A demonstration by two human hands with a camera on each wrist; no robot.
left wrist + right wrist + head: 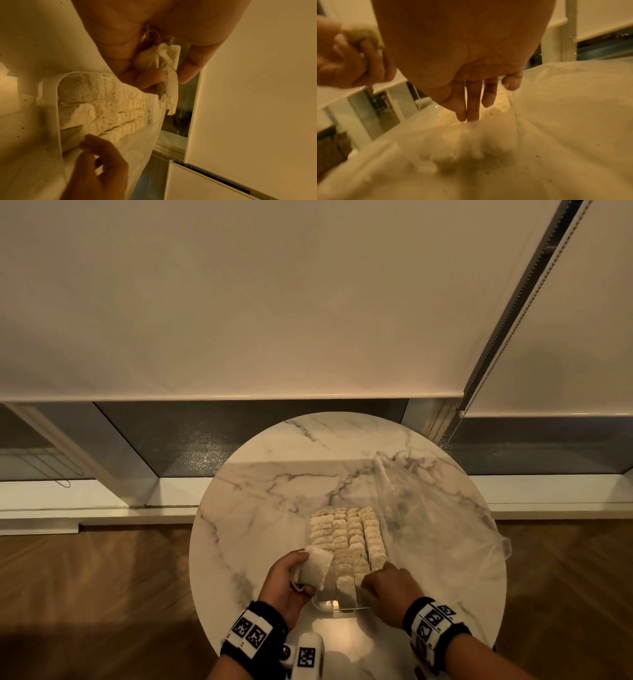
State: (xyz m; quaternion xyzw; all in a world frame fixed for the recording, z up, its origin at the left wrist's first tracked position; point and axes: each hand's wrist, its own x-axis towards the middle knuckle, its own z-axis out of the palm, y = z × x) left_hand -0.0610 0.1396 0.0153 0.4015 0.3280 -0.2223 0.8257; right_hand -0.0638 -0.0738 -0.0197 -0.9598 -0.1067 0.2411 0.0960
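Observation:
A clear plastic tray (329, 606) filled with rows of tea bags (346, 539) sits on a round marble table (260, 508). My left hand (291, 577) hovers at the tray's near left corner and grips a small bunch of tea bags (315, 571), curled in the fingers (145, 79) and pinned by the thumb. My right hand (387, 583) is at the near right corner. Its straight fingers (471, 108) point down onto the tea bags there. In the left wrist view the tray rim (57, 108) and the rows of tea bags (111, 108) lie beneath the held tea bags (169, 97).
A crumpled clear plastic bag (442, 525) lies on the table right of the tray, touching its side. Roller blinds (239, 302) with a bead chain (486, 378) hang behind the table over a low window. Wooden floor (85, 577) surrounds the table.

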